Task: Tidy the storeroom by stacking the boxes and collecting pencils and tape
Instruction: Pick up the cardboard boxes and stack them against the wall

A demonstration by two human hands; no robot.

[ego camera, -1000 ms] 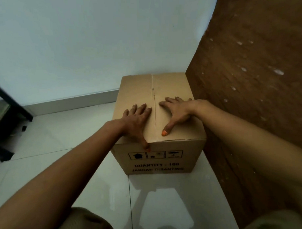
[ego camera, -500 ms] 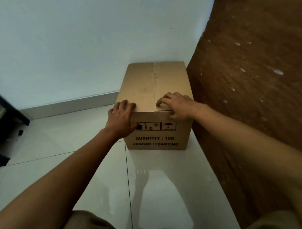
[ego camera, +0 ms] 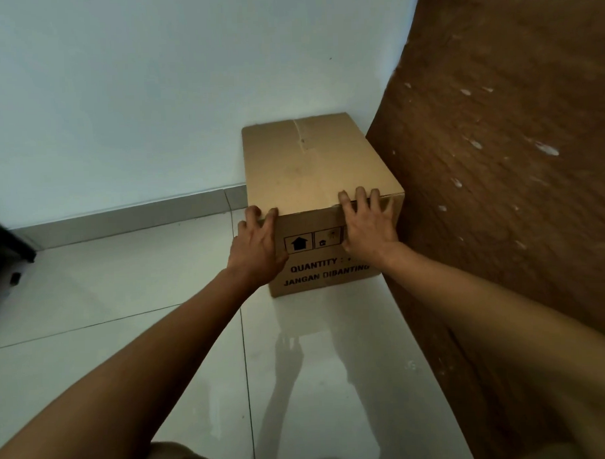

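Floor: glossy white tiled floor (ego camera: 126, 338); your brown cardboard box (ego camera: 313, 181) sits in its corner.
Walls: pale wall behind, brown board right.
Fingers: your left hand (ego camera: 257, 246) and right hand (ego camera: 368, 227) lie flat, fingers spread, on the box's front.

Brown cardboard box (ego camera: 313, 174), flaps shut, upright on floor in corner, printed "JANGAN DIBANTING" on front.

Storeroom corner, indoor, sparsely furnished. Floor (ego camera: 126, 338): glossy white tiles with thin grout lines, reflective. Back wall (ego camera: 135, 97): plain pale paint, grey skirting (ego camera: 139, 214) along its foot. Right side: rough brown wooden panel (ego camera: 498, 188), flecked with white paint. Stock: one sealed cardboard shipping carton (ego camera: 309, 167) printed with handling symbols, "QUANTITY" and "JANGAN DIBANTING", set on the floor in the corner. Dark furniture edge (ego camera: 6, 239) at far left, unidentifiable.
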